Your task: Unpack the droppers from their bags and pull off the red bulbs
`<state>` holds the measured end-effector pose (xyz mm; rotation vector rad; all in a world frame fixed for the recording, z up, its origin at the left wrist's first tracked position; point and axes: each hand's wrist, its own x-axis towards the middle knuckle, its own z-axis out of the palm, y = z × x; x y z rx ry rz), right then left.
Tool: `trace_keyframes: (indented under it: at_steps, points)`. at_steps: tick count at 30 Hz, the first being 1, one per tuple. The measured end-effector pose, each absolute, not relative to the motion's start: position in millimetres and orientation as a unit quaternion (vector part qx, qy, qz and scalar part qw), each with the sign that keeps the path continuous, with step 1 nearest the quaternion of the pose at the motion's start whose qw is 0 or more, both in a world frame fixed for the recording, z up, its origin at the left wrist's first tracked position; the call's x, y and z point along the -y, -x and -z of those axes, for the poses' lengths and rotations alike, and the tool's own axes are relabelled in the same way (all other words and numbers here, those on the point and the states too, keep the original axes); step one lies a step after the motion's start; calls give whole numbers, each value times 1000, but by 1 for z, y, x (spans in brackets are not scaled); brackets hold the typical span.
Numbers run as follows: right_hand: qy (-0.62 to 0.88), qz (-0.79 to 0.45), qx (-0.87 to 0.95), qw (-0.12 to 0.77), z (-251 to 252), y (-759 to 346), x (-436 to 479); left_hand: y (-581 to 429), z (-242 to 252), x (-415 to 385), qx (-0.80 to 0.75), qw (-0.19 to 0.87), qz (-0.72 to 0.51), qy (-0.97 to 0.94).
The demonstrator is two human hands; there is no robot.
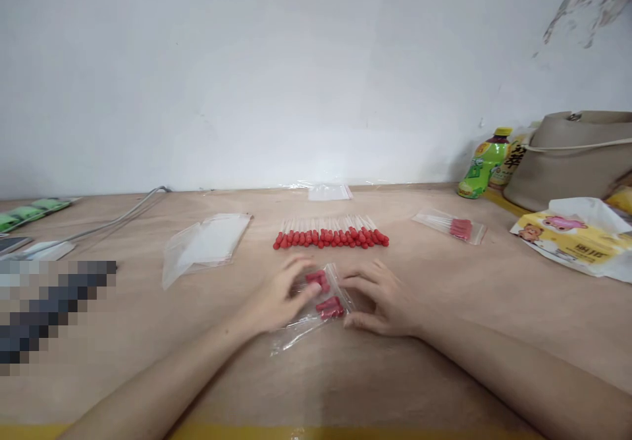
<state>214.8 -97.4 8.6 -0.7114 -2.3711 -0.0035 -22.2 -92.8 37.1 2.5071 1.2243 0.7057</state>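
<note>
Here, clear bag (330, 294) lies between fingers, long side slanting toward right hand (390, 298); left hand (282, 298) nearer, partly over bag. Both hands' fingers wide.

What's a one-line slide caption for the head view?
Left hand and right hand curved around a clear zip bag showing red pieces, with a row of red-tipped sticks just beyond.

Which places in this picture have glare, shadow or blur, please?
In the head view, bright glints streak the clear bag near its lower-left corner; in the same view, soft shadow darkens the tabletop between the forearms, the left hand and right hand look slightly soft, and a coarse pixel mosaic hides detail at left.
</note>
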Motion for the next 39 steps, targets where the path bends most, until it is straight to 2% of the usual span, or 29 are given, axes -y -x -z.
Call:
trace_keyframes:
  at_steps: [4, 17, 24, 32, 39]
  points:
    - [389, -65, 850, 350, -6, -217, 94, 6, -26, 108, -397, 149, -188, -886]
    - [449, -251, 819, 256, -11, -213, 92, 7, -28, 104, -360, 170, -223, -890]
    - [538, -213, 780, 240, -12, -204, 91, 6, -26, 102, -310, 204, -240, -897]
    - [521, -271, 774, 237, -18, -207, 92, 6, -27, 104, -328, 194, -244, -891]
    - [522, -269, 775, 235, -19, -205, 93, 7, -27, 97, -340, 118, -213, -908]
